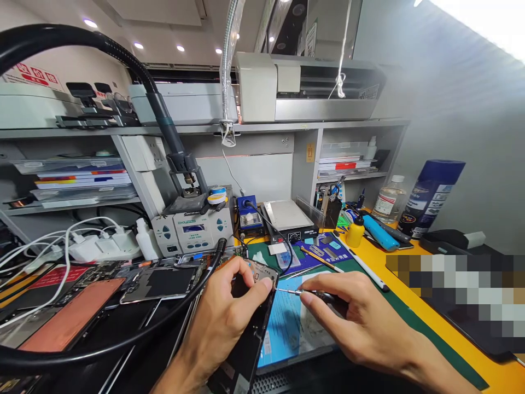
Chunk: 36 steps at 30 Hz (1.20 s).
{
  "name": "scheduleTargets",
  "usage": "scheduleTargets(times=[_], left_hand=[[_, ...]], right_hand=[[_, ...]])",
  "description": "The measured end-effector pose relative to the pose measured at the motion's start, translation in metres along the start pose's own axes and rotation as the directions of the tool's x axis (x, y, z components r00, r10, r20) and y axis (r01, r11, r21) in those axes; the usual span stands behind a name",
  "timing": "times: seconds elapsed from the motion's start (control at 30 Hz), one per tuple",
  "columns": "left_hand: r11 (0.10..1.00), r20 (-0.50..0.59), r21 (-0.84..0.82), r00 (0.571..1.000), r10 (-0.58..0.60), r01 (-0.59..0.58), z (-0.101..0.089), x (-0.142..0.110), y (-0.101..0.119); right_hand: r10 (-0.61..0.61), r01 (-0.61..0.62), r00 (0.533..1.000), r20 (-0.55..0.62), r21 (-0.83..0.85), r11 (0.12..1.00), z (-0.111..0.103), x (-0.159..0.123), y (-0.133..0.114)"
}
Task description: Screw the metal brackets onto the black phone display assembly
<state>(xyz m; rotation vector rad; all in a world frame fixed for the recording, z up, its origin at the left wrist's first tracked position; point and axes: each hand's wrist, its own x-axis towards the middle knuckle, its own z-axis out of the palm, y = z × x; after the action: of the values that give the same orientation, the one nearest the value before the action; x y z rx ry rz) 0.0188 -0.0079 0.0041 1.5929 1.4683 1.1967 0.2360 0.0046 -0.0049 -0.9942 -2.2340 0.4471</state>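
Observation:
My left hand [227,306] is closed on an opened phone [246,342], a long, flat, black piece that I hold tilted up. A greyish metal plate shows at its upper end, under my thumb and forefinger. Whether this is the whole phone or only its screen half, I cannot tell. My right hand [361,314] grips a thin screwdriver [289,291] between thumb and fingers, its dark handle partly hidden in the palm. The screwdriver's tip points left at the phone's upper right edge; contact is too small to make out. A blue sheet [283,328] lies below, between both hands.
A black hose [135,334] curves across the left side, over several phone parts. Behind stand a rework station [194,230] and a heating plate [287,213]. At right are a yellow bottle [355,232], a clear bottle [389,198] and a blue spray can [430,197].

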Motion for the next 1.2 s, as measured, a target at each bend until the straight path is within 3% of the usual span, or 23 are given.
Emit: scheduleTargets(times=[0.17, 0.7, 0.9, 1.1, 1.2], left_hand=[[1.000, 0.002, -0.009, 1.000, -0.009, 0.009, 0.000, -0.001, 0.002], [0.983, 0.036, 0.182, 0.999, -0.005, -0.002, 0.000, 0.008, -0.015], [0.989, 0.029, 0.112, 0.994, -0.102, 0.098, 0.001, 0.008, -0.012], [0.947, 0.110, -0.192, 0.965, -0.240, 0.257, -0.001, 0.007, -0.012], [0.911, 0.139, -0.245, 0.942, -0.306, 0.332, -0.002, 0.009, -0.013]], right_hand=[[0.007, -0.007, 1.000, 0.004, 0.006, 1.000, -0.001, 0.001, -0.001], [0.009, -0.010, 1.000, -0.016, -0.056, 0.998, -0.001, 0.000, -0.002], [0.024, -0.025, 1.000, -0.017, -0.056, 0.998, 0.000, -0.001, -0.001], [0.033, -0.034, 0.999, -0.027, -0.029, 0.999, -0.001, 0.000, -0.001], [0.038, -0.038, 0.999, -0.034, -0.009, 0.999, 0.000, 0.001, -0.002]])
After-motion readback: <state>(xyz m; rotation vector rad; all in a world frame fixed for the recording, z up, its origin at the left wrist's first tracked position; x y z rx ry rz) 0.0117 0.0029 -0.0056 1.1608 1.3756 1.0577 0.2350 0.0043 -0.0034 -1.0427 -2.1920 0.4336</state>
